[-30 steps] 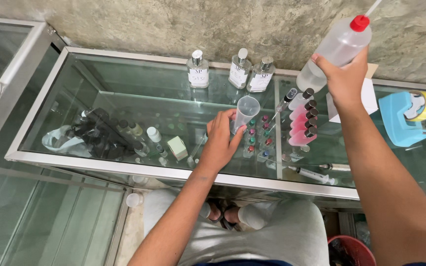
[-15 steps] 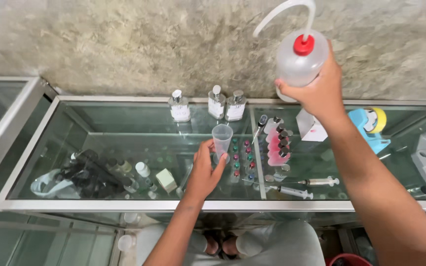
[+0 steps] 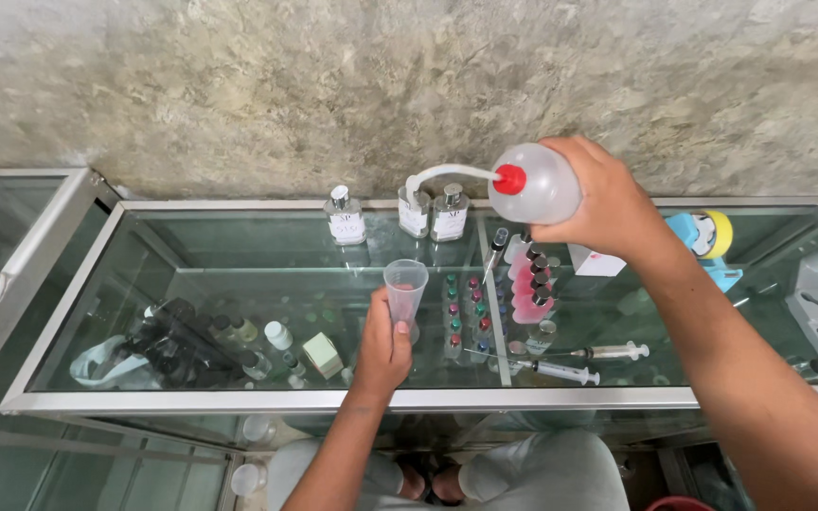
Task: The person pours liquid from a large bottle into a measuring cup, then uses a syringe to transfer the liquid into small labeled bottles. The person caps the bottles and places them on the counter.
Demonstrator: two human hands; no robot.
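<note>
Three perfume bottles point(image 3: 415, 210) stand behind the cup; syringes point(image 3: 570, 363) lie right. My left hand point(image 3: 385, 345) grasps the empty plastic cup point(image 3: 405, 289); my right hand point(image 3: 598, 203) clenches the tilted wash bottle point(image 3: 532, 185).

Layout around the cup point(image 3: 405, 289) on the glass worktop point(image 3: 239, 274)

Cup sits mid-worktop with the left hand point(image 3: 385, 345) wrapped round it from the near side. Three small bottles point(image 3: 345, 215) line up behind it by the wall. The wash bottle point(image 3: 534, 183) is tipped up behind-right of the cup in the right hand point(image 3: 603, 203). Two syringes point(image 3: 575, 363) lie right of it, nearer the front edge. Tape dispenser point(image 3: 705, 241) is way off right.
</note>
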